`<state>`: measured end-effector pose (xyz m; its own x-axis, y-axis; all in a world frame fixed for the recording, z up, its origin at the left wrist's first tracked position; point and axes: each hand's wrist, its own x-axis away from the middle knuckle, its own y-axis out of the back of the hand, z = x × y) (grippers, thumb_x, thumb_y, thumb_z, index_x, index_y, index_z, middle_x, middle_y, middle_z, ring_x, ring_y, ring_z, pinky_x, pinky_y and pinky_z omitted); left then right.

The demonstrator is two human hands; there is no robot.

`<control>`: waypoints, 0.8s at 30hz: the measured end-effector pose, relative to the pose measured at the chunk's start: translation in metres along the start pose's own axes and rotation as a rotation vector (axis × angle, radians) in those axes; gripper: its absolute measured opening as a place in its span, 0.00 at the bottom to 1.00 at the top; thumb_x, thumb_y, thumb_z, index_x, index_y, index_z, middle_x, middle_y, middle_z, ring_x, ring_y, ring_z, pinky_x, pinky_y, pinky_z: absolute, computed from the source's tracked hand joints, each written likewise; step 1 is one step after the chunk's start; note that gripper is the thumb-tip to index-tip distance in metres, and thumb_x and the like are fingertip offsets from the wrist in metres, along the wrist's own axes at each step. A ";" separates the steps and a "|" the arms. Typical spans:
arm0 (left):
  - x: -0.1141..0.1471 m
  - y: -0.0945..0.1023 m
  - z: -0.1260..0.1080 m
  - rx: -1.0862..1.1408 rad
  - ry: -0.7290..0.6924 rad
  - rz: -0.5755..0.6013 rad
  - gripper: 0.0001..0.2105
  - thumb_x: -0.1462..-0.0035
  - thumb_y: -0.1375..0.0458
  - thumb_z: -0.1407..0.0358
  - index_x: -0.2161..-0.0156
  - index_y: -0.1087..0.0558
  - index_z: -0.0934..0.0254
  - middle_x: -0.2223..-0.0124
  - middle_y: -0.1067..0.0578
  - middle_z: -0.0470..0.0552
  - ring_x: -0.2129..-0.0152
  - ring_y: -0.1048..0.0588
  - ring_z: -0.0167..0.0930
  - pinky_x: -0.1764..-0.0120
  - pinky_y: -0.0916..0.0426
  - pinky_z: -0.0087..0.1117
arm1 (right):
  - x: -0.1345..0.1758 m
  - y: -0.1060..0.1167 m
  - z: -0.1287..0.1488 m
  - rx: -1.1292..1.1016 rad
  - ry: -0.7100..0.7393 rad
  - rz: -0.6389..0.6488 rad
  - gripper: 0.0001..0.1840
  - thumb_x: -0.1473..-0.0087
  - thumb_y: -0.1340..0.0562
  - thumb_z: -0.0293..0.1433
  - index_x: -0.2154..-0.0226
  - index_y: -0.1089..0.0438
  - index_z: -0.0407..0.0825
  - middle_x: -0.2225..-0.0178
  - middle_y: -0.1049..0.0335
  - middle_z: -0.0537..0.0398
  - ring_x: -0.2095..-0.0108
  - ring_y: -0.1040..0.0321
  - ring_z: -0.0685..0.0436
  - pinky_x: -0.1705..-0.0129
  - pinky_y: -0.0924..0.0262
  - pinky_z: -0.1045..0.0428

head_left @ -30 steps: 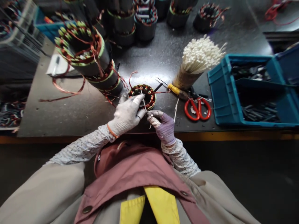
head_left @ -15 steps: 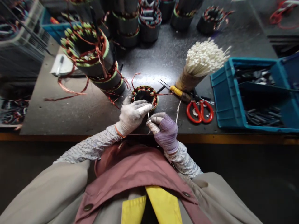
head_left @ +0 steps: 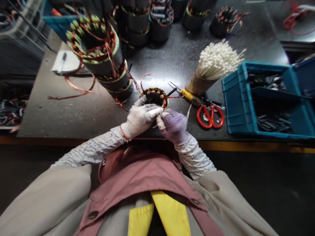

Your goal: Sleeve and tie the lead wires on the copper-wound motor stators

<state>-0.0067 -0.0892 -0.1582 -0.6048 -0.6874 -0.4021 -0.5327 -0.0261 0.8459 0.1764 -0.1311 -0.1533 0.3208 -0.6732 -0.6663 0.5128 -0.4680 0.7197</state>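
Note:
A wound motor stator (head_left: 157, 92) with green insulation and copper leads stands near the table's front edge. My left hand (head_left: 141, 118), in a white glove, grips its near left side, the thumb at the left rim and the fingers laid across the near rim. My right hand (head_left: 174, 125), in a purple glove with pale-wrapped fingertips, is closed in a pinch at the near right rim, touching my left fingertips. The thin white cable tie in that pinch is mostly hidden by the fingers. A black-sleeved lead (head_left: 171, 92) sticks out from the stator's right side.
Red-handled scissors (head_left: 210, 117) and a yellow-handled pointed tool (head_left: 187, 95) lie to the right. Behind them stands a holder of white cable ties (head_left: 219, 59). A blue bin (head_left: 242, 127) holds dark sleeves. Stacked stators (head_left: 108, 65) rise at left, others at the back.
My right hand has moved up and forward to the stator's near rim, and the white tie between its fingers is now mostly covered. My left hand keeps its grip. The view has shifted slightly.

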 end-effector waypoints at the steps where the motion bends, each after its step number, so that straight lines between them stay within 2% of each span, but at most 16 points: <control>1: 0.001 0.003 0.001 0.004 0.024 0.034 0.17 0.37 0.45 0.64 0.45 0.27 0.63 0.50 0.20 0.56 0.50 0.23 0.37 0.38 0.39 0.47 | 0.000 0.007 0.001 -0.027 0.040 0.010 0.09 0.39 0.41 0.32 0.71 0.32 0.49 0.73 0.29 0.53 0.74 0.36 0.48 0.72 0.47 0.52; 3: 0.003 0.009 0.003 0.000 0.103 0.103 0.27 0.40 0.41 0.62 0.37 0.35 0.66 0.45 0.24 0.60 0.44 0.28 0.40 0.40 0.35 0.45 | 0.003 0.021 0.009 -0.166 -0.009 0.039 0.05 0.42 0.39 0.31 0.70 0.32 0.50 0.71 0.27 0.53 0.73 0.35 0.48 0.73 0.47 0.53; 5: 0.002 0.015 0.003 -0.024 0.180 0.168 0.33 0.42 0.39 0.61 0.34 0.40 0.68 0.46 0.24 0.61 0.40 0.33 0.44 0.43 0.32 0.43 | 0.009 0.030 0.024 -0.412 -0.179 0.090 0.06 0.42 0.39 0.32 0.71 0.32 0.50 0.71 0.27 0.54 0.75 0.35 0.49 0.74 0.46 0.53; 8: -0.007 0.017 0.002 -0.072 0.200 0.273 0.31 0.42 0.39 0.60 0.35 0.38 0.66 0.47 0.24 0.60 0.41 0.33 0.46 0.44 0.31 0.42 | 0.011 0.033 0.046 -0.834 -0.430 0.186 0.12 0.39 0.44 0.34 0.73 0.36 0.50 0.78 0.33 0.59 0.83 0.43 0.53 0.81 0.48 0.55; 10: -0.015 0.014 0.000 -0.086 0.179 0.329 0.29 0.42 0.39 0.60 0.37 0.35 0.65 0.44 0.26 0.61 0.41 0.32 0.46 0.45 0.31 0.42 | -0.001 0.029 0.047 -1.076 -0.588 0.149 0.14 0.38 0.46 0.35 0.75 0.40 0.51 0.81 0.39 0.62 0.86 0.50 0.55 0.84 0.52 0.57; 12: -0.019 0.015 -0.003 -0.075 0.162 0.352 0.29 0.42 0.38 0.60 0.37 0.35 0.65 0.42 0.28 0.62 0.40 0.33 0.46 0.43 0.32 0.44 | -0.022 0.021 0.032 -1.223 -0.729 0.020 0.16 0.39 0.47 0.37 0.77 0.43 0.51 0.80 0.39 0.61 0.86 0.51 0.55 0.85 0.52 0.57; 13: -0.018 0.019 -0.005 -0.057 0.147 0.353 0.30 0.43 0.38 0.60 0.37 0.36 0.65 0.41 0.29 0.63 0.40 0.34 0.46 0.42 0.34 0.45 | -0.031 0.017 0.020 -1.202 -0.748 -0.047 0.16 0.38 0.48 0.38 0.77 0.43 0.51 0.79 0.39 0.60 0.85 0.49 0.55 0.85 0.51 0.57; 15: -0.006 0.038 -0.009 -0.005 0.115 0.329 0.31 0.43 0.38 0.62 0.36 0.38 0.66 0.38 0.31 0.64 0.38 0.36 0.45 0.38 0.38 0.48 | -0.039 0.009 -0.001 -1.060 -0.761 -0.184 0.18 0.35 0.51 0.39 0.73 0.38 0.50 0.75 0.35 0.57 0.80 0.40 0.52 0.81 0.43 0.56; 16: 0.003 0.052 -0.010 0.026 0.115 0.306 0.30 0.42 0.39 0.62 0.36 0.38 0.66 0.37 0.32 0.63 0.38 0.36 0.44 0.37 0.40 0.48 | -0.035 0.007 -0.007 -0.968 -0.785 -0.277 0.18 0.34 0.53 0.38 0.69 0.35 0.50 0.71 0.32 0.55 0.77 0.35 0.51 0.78 0.39 0.54; 18: 0.023 0.084 -0.014 0.070 0.188 0.250 0.26 0.39 0.44 0.61 0.37 0.37 0.63 0.36 0.33 0.59 0.39 0.34 0.42 0.38 0.38 0.45 | -0.013 0.002 -0.008 -0.795 -0.792 -0.314 0.15 0.34 0.52 0.36 0.55 0.33 0.50 0.60 0.27 0.50 0.75 0.30 0.50 0.77 0.35 0.53; 19: 0.031 0.097 -0.016 0.074 0.266 0.234 0.24 0.37 0.46 0.58 0.38 0.35 0.61 0.39 0.29 0.57 0.43 0.29 0.40 0.42 0.34 0.41 | 0.001 -0.001 -0.003 -0.715 -0.753 -0.293 0.15 0.34 0.50 0.35 0.50 0.34 0.50 0.56 0.26 0.48 0.76 0.29 0.50 0.77 0.34 0.53; 21: 0.036 0.108 -0.023 -0.002 0.369 0.286 0.25 0.38 0.47 0.52 0.39 0.34 0.60 0.46 0.23 0.55 0.53 0.23 0.40 0.51 0.28 0.38 | 0.026 -0.010 0.009 -0.566 -0.524 -0.151 0.18 0.36 0.47 0.33 0.45 0.35 0.50 0.49 0.27 0.43 0.68 0.24 0.46 0.71 0.29 0.51; 23: 0.024 0.097 -0.030 -0.147 0.418 0.430 0.31 0.41 0.44 0.48 0.38 0.36 0.62 0.55 0.20 0.57 0.63 0.20 0.43 0.60 0.26 0.38 | 0.035 -0.022 0.016 -0.398 -0.322 0.023 0.19 0.38 0.44 0.33 0.45 0.34 0.49 0.46 0.29 0.41 0.57 0.24 0.42 0.62 0.28 0.50; 24: 0.014 0.086 -0.032 -0.227 0.432 0.513 0.32 0.42 0.43 0.48 0.37 0.37 0.64 0.59 0.19 0.58 0.67 0.20 0.43 0.64 0.27 0.38 | 0.033 -0.027 0.016 -0.316 -0.272 0.094 0.20 0.39 0.43 0.33 0.45 0.33 0.48 0.46 0.29 0.41 0.54 0.25 0.40 0.60 0.28 0.50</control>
<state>-0.0420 -0.1243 -0.0801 -0.4326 -0.8786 0.2024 -0.0779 0.2600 0.9625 0.1603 -0.1504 -0.1918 0.1782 -0.8507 -0.4945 0.7239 -0.2271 0.6515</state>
